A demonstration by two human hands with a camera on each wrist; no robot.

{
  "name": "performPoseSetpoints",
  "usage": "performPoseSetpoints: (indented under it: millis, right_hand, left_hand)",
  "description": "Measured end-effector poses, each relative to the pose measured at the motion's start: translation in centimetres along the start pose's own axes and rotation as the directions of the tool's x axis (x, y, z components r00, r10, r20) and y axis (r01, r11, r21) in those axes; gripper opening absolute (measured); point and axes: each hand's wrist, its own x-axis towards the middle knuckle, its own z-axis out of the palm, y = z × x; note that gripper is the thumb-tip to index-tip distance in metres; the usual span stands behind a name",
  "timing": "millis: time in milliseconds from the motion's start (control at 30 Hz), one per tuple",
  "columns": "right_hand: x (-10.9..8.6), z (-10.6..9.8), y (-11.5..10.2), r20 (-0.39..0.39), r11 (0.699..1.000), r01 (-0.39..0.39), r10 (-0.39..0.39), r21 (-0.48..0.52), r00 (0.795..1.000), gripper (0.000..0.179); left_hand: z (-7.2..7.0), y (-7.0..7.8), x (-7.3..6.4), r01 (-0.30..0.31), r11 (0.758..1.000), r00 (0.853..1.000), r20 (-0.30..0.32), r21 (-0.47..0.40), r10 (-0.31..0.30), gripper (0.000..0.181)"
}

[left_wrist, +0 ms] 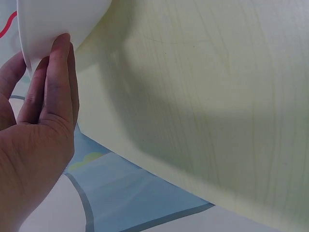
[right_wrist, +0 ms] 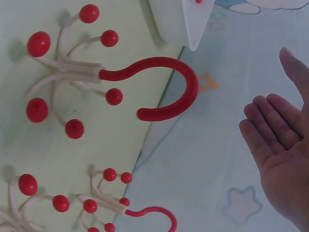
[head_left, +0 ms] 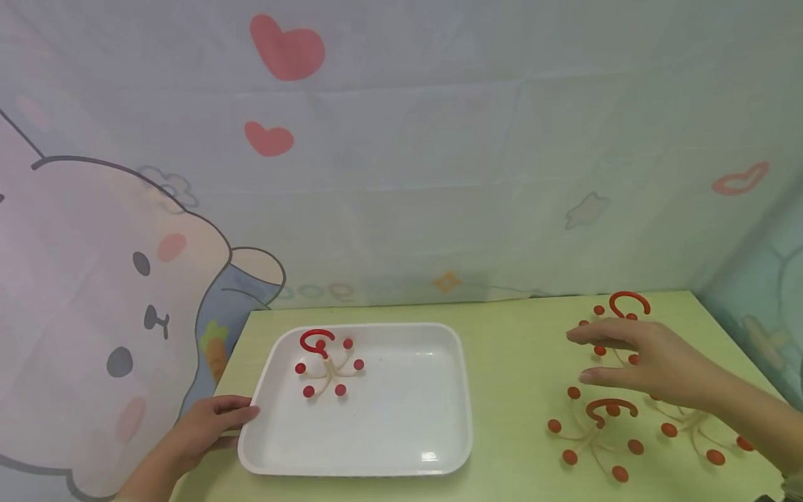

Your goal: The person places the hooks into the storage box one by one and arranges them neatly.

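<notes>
My left hand (head_left: pixel 210 425) pinches the left rim of a white tray (head_left: pixel 401 425), thumb at the rim and fingers along the outer wall in the left wrist view. In the tray's back left stands a hanger (head_left: pixel 330 369) with a red hook on top and pale curved arms ending in red balls. My right hand (head_left: pixel 659 359), fingers extended and holding nothing, hovers over similar hangers on the right. Nearest the front is one hanger (head_left: pixel 591 438); another (head_left: pixel 693 423) lies partly under my wrist. My hand partly hides the back one (head_left: pixel 629 295).
The pale green table (head_left: pixel 514 369) ends against a hanging printed cloth (head_left: pixel 401 174) at the back. The table surface runs between the tray and the right-hand hangers. Another cloth panel (head_left: pixel 771 300) borders the right side.
</notes>
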Motion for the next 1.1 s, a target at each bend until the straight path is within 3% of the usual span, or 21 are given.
performPoseSetpoints:
  millis: [200,333,500,833,1100]
  right_hand:
    - [-1.6,0.7,1.0,-0.068,1.000,0.008,-0.009,-0.017,0.998,0.056]
    - [-2.5,1.5,1.5,-0.097,0.999,-0.027,0.031,0.038,0.995,0.052]
    - [-3.6,2.5,2.5,-0.112,0.997,-0.010,0.020,0.083,0.994,0.055]
    - [-5.1,4.2,3.5,-0.177,0.999,0.031,-0.027,0.017,0.984,0.055]
    - [-5.6,5.0,3.7,-0.176,0.999,-0.047,0.047,0.003,0.983,0.044]
  left_hand:
    - [-0.2,-0.2,0.1,-0.005,1.000,1.000,0.009,0.002,0.005,0.048]
    - [-0.1,-0.3,0.2,0.001,1.000,1.000,0.004,0.006,-0.001,0.047]
    - [0.0,-0.1,0.1,0.004,1.000,1.000,0.002,0.009,-0.004,0.048]
    - [0.1,0.0,0.1,0.010,1.000,1.000,-0.002,0.014,-0.010,0.048]
    - [-0.1,-0.3,0.3,0.008,1.000,1.000,0.005,0.011,-0.008,0.048]
